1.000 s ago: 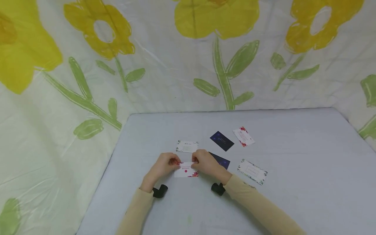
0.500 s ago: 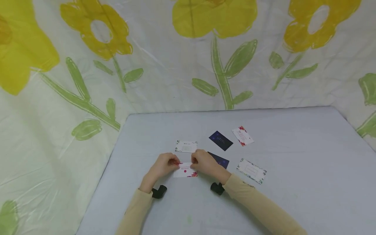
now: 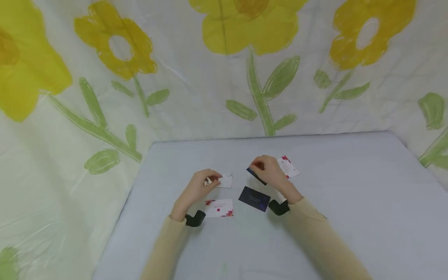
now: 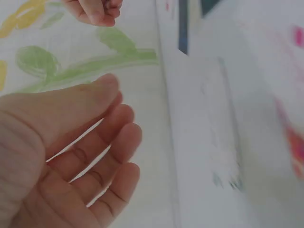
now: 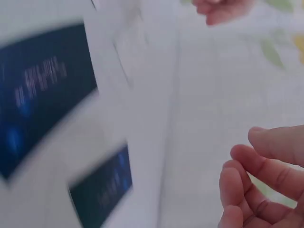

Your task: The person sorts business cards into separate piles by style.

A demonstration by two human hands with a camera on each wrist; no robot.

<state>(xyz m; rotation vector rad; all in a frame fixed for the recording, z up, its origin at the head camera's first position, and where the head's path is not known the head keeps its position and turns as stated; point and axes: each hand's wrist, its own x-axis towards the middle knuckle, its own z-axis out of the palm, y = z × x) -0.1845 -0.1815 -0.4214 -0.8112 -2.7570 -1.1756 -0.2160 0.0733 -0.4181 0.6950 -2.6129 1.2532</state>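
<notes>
My left hand (image 3: 199,188) hovers over a white business card with leafy corners (image 3: 226,181), covering part of it. In the left wrist view the left hand's loosely bent fingers (image 4: 124,137) hold nothing. My right hand (image 3: 271,173) is above the upper dark blue business card (image 3: 257,177), overlapping it in the head view. The right wrist view shows its relaxed fingers (image 5: 232,183) with nothing between them and the thumb. A white card with red flowers and a pink dot (image 3: 219,208) lies below the left hand. Another dark blue card (image 3: 254,199) lies beside it.
A second red-flowered white card (image 3: 288,167) lies just right of the right hand. The right wrist and sleeve mostly hide a leafy-bordered card. The pale table (image 3: 332,175) meets a flower-printed cloth (image 3: 196,97) at its back edge.
Both hands have let go of the red-flowered card, which lies flat. The left hand has moved up to the leafy card, the right hand up and right over the upper dark card.
</notes>
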